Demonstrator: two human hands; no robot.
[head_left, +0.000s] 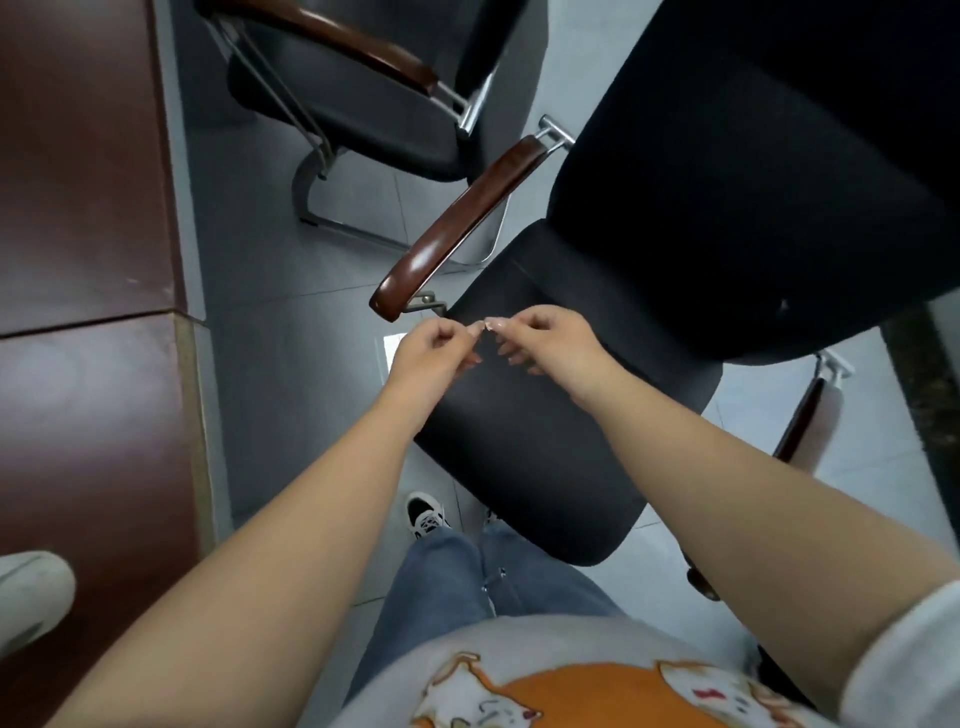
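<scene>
Seat (519, 447) beneath left hand (432, 353), right hand (551, 343)

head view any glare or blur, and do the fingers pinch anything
Head view: glare on the wooden armrest; head view: left hand and right hand slightly soft, so anything between their fingertips is too small to tell; head view: wide-angle bending at the edges.

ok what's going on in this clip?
A person stands over a black office chair with both arms stretched out above its seat. The left hand and right hand meet at the fingertips, fingers curled as if pinching something tiny; whatever it may be is too small to see. A second chair stands behind, beside a reddish table.
</scene>
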